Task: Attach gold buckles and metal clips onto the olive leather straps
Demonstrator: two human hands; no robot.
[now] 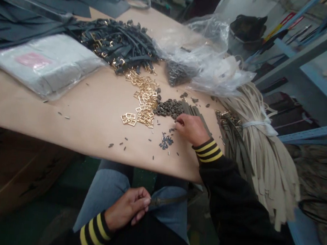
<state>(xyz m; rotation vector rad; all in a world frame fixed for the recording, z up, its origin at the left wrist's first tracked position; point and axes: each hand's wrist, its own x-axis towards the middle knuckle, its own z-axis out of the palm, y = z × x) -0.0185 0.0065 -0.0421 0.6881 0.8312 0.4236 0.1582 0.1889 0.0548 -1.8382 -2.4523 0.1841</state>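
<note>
Over my lap, my left hand (130,207) is closed on the end of a narrow dark strap (168,201), which runs off to the right across my knee. On the table, my right hand (191,127) has its thumb and fingers pinched at the edge of a pile of small dark loops (170,108); whether anything is between the fingertips is hidden. Just beyond it lie dark flat strips (194,110). Small dark and silvery pieces (166,141) form a heap at its left. Gold rectangular buckles (145,104) spread out left of the loops.
A plastic-wrapped packet (51,64) lies at the left, near black straps with gold buckles (121,45). Clear plastic bags (204,65) stand at the back. A tied bundle of beige strips (263,153) hangs over the table's right edge. Shelving (315,134) rises at the right.
</note>
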